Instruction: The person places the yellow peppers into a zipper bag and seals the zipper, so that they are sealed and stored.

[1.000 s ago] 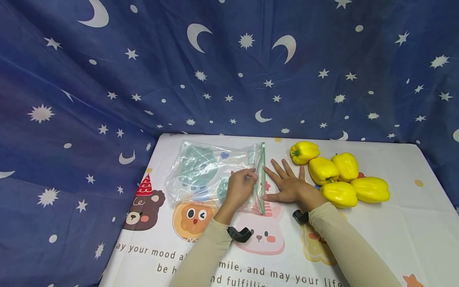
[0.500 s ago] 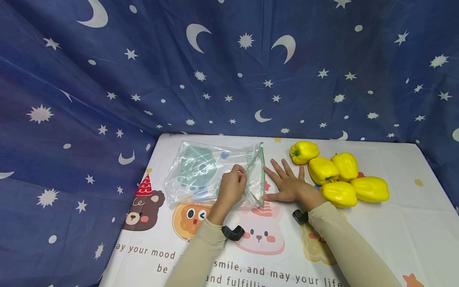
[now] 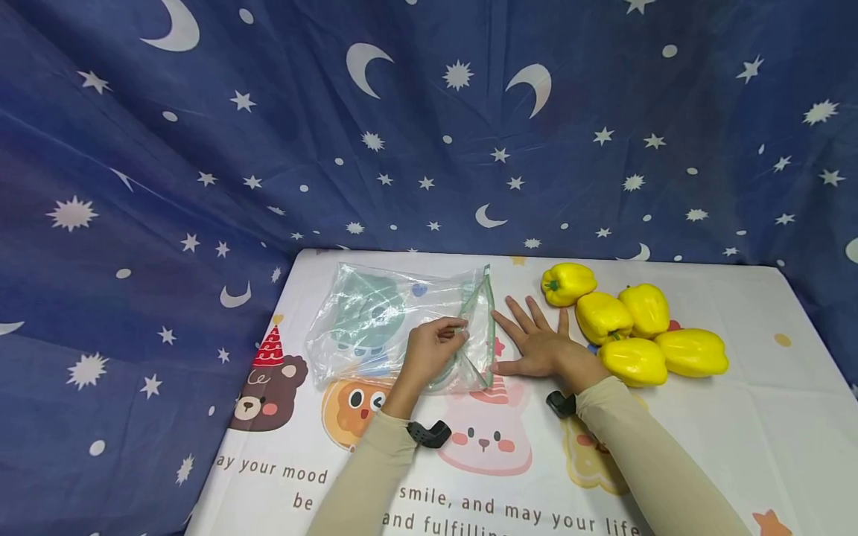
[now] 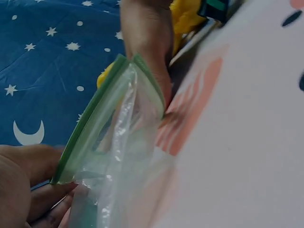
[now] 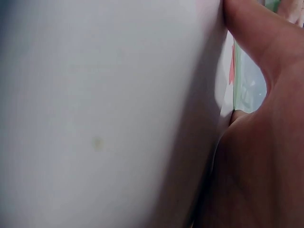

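A clear zip bag (image 3: 369, 327) lies flat on the table, its green-edged mouth facing right. My left hand (image 3: 430, 351) pinches the upper layer of that mouth between thumb and fingers. The left wrist view shows the green edge (image 4: 85, 122) lifted away from the lower layer, leaving a gap. Beside the mouth, my right hand (image 3: 539, 351) rests on the table with fingers spread, its index fingertip and thumb tip at the bag's lower edge. Whether they press on that edge is hard to tell.
Several yellow bell peppers (image 3: 633, 362) lie grouped to the right of my right hand. The white cloth (image 3: 757, 447) on the table carries cartoon prints and lettering. A dark blue curtain (image 3: 415, 112) with moons and stars hangs behind the table and to its left.
My left hand has moved left, drawing the bag's upper edge back from the lower one, so the mouth gapes. Lately its fingers have shifted a little. The right hand and peppers stay put.
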{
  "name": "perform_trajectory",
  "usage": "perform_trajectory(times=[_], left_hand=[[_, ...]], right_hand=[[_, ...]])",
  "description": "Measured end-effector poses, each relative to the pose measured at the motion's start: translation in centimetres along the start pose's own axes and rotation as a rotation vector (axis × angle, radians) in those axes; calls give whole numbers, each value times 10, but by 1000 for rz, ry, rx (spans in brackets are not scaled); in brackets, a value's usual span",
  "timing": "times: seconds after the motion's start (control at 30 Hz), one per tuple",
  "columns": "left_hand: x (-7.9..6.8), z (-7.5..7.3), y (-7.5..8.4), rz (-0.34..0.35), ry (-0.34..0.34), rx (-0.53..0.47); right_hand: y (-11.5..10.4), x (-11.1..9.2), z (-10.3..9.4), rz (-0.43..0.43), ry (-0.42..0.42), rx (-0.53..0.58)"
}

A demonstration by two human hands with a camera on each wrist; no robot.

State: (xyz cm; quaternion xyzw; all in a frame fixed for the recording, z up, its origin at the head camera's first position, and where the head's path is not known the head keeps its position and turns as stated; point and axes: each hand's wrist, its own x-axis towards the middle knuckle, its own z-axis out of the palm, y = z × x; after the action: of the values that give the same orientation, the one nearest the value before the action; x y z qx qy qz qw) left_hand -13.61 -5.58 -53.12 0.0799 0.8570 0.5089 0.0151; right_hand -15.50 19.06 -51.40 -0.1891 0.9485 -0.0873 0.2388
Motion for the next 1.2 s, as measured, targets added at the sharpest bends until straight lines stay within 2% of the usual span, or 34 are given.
perform_trajectory(times=[0.1,0.2,0.53,0.63,0.77,0.9,1.07,1.2], left_hand=[[1,-2,-3,-30,-11,-95],[1,-4,-5,-16,-20,-106],[0,-13,-2,47,-97,98],[1,-15,-3,113,-79,165],[2,-18,-7,172,-31,188],[3,-21,-14,124,-21,146],[1,-24,-21,38,-58,73],[-1,-24,-21,43,-103,93]], right_hand=[[2,2,2,0,-5,17],[4,4,4,-1,-6,34],[3,3,4,-5,-6,35],[2,2,2,1,-14,31],[1,1,0,4,-15,31],[0,0,-2,1,-5,23],[0,0,-2,-5,2,30],[0,-1,0,-16,15,36]])
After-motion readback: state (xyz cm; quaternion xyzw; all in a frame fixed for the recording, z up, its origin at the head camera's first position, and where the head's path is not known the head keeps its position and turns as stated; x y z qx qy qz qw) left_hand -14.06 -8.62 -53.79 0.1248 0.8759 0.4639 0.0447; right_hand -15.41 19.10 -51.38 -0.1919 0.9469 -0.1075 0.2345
